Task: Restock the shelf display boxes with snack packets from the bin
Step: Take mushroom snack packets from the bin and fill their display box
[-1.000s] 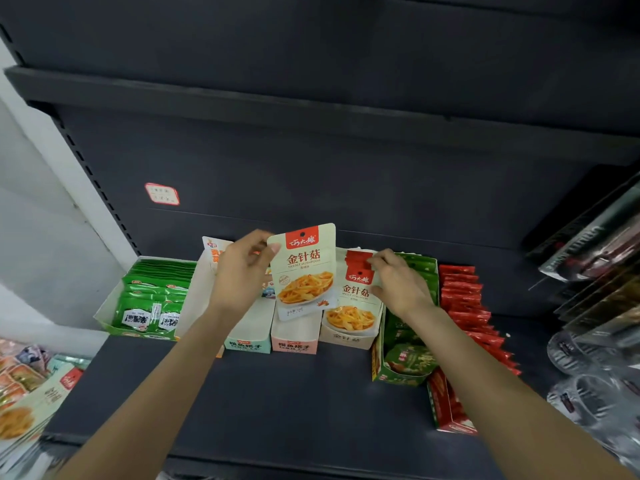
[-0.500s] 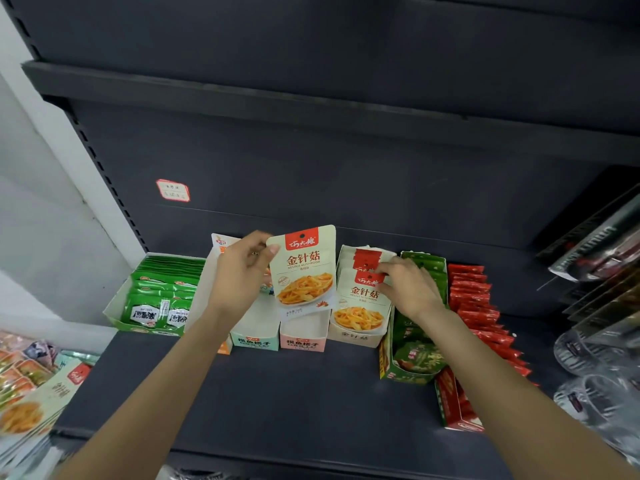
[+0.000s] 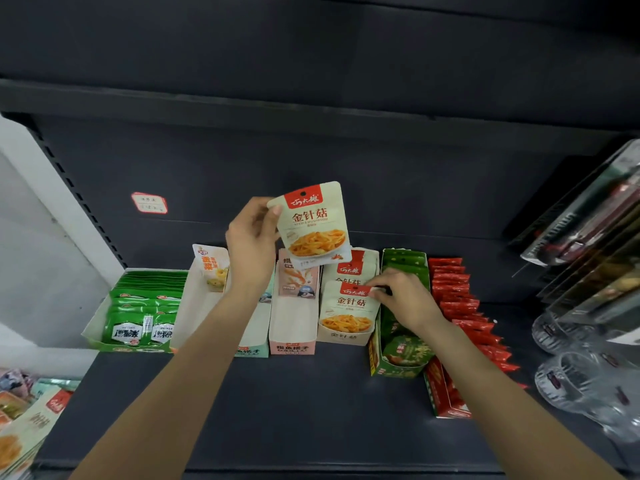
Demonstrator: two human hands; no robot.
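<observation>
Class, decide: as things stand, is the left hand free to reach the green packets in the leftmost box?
Probably not yet. The left hand holds a mushroom packet up above the boxes. The green packets lie uncovered with nothing over them, so only the full hand hinders it.

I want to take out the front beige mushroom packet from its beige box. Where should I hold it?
Pinch the front beige mushroom packet by its red top strip, from above: it stands upright in the beige cardboard box, only the top clear. The right hand pinches there.
</observation>
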